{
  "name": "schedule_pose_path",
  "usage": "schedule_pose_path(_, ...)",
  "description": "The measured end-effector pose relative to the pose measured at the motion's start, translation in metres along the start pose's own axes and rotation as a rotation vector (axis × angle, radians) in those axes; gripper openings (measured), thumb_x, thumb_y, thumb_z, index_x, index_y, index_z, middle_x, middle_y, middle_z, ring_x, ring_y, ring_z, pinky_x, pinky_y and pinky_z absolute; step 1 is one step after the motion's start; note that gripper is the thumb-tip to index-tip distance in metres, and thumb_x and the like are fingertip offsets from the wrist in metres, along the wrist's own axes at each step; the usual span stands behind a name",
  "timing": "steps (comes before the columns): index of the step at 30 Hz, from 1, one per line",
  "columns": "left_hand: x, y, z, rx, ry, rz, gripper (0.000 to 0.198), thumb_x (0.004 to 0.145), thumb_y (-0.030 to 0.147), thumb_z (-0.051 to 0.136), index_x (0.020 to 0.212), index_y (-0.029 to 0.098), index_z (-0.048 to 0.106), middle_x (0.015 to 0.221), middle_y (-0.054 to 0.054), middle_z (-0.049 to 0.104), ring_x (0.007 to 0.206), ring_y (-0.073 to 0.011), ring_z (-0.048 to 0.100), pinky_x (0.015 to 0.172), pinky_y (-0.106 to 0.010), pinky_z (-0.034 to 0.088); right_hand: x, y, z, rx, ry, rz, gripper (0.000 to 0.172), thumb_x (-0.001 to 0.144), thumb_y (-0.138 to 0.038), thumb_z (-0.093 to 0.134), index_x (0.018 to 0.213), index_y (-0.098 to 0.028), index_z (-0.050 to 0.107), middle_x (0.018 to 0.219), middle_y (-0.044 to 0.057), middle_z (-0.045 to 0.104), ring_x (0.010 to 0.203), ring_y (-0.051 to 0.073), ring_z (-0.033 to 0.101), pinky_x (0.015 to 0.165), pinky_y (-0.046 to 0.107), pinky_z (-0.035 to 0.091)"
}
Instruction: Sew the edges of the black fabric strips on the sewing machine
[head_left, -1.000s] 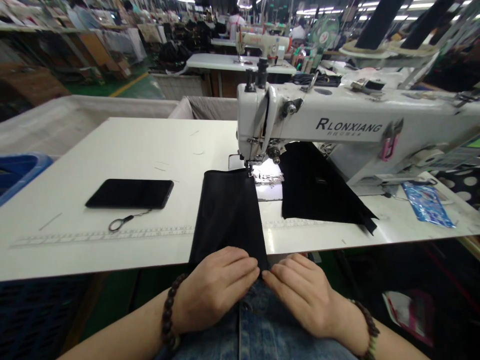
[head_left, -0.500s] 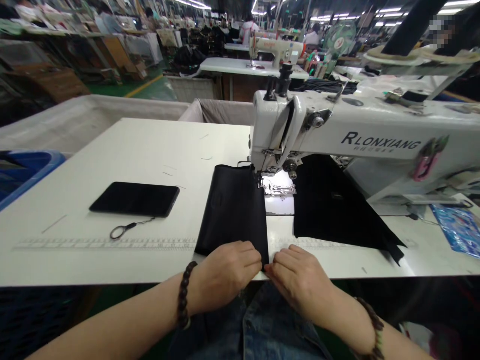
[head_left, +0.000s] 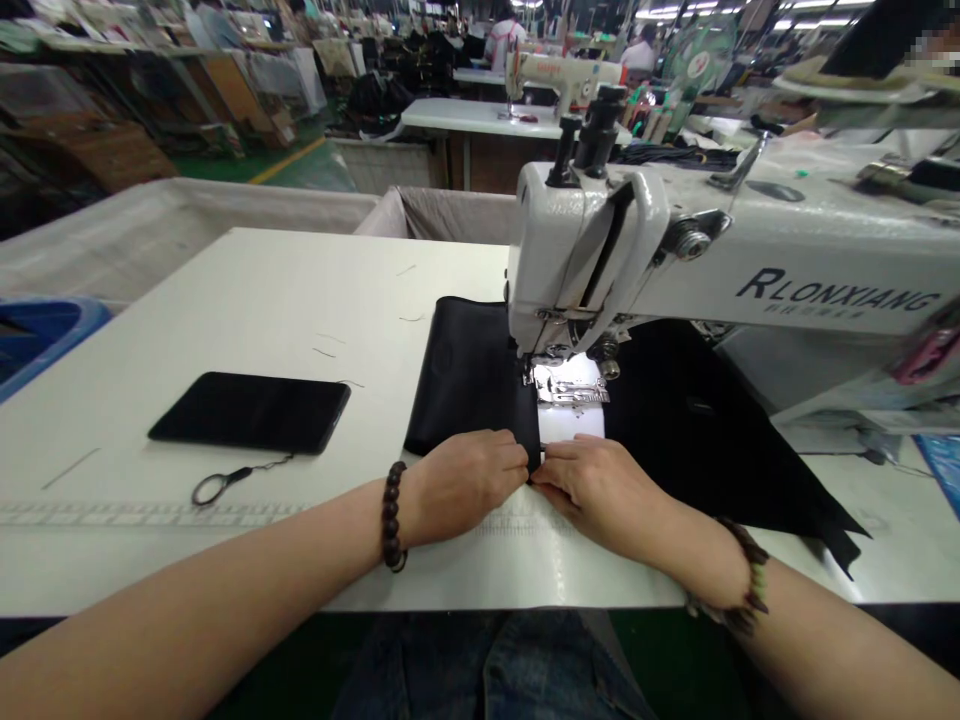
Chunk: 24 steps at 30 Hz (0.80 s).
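A folded black fabric piece [head_left: 469,375] lies on the white table [head_left: 262,300], its right edge running under the presser foot [head_left: 559,385] of a white sewing machine [head_left: 712,270]. My left hand [head_left: 469,485] is closed on the fabric's near right corner. Fingertip to fingertip with it, my right hand [head_left: 600,490] pinches the same near edge, just in front of the lit needle plate. Both wrists wear bead bracelets.
A black phone [head_left: 251,412] with a ring strap lies at the left, above a printed ruler [head_left: 150,513] along the table front. Another black fabric piece [head_left: 720,450] lies right of the needle. A blue bin [head_left: 37,335] stands far left; other workstations fill the background.
Both hands have slid forward from the table's near edge toward the needle, and the black fabric has fed further back under the presser foot. The camera has leaned closer.
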<state>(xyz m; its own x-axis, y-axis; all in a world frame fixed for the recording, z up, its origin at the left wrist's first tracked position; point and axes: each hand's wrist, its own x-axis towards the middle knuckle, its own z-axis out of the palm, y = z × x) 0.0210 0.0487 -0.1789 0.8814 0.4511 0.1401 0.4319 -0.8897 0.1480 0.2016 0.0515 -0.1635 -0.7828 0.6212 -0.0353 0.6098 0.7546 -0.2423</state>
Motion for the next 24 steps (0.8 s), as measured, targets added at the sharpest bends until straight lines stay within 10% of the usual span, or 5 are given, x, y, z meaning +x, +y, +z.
schedule_pose_path(10, 0.008, -0.031, 0.000, 0.169, 0.048, 0.014, 0.014, 0.083, 0.006, 0.048, 0.086, 0.007, 0.062, 0.088, -0.009, 0.065, 0.080, -0.0174, 0.059, 0.072, -0.028, 0.051, 0.013, 0.023, 0.015, -0.109, 0.217, 0.002, 0.033, 0.090, -0.019, 0.038, 0.068, -0.014, 0.063, 0.058, 0.002, 0.056, 0.051, 0.012, 0.044, 0.053, 0.027, 0.026)
schedule_pose_path(24, 0.020, -0.052, 0.006, 0.333, -0.035, -0.120, 0.021, 0.082, 0.006, 0.047, 0.101, 0.006, 0.058, 0.105, -0.011, 0.064, 0.099, -0.0163, 0.057, 0.089, -0.024, 0.043, 0.019, 0.027, 0.023, -0.209, 0.206, 0.192, 0.028, 0.087, -0.021, 0.042, 0.106, -0.014, 0.060, 0.062, 0.002, 0.059, 0.050, 0.013, 0.046, 0.048, 0.028, 0.021)
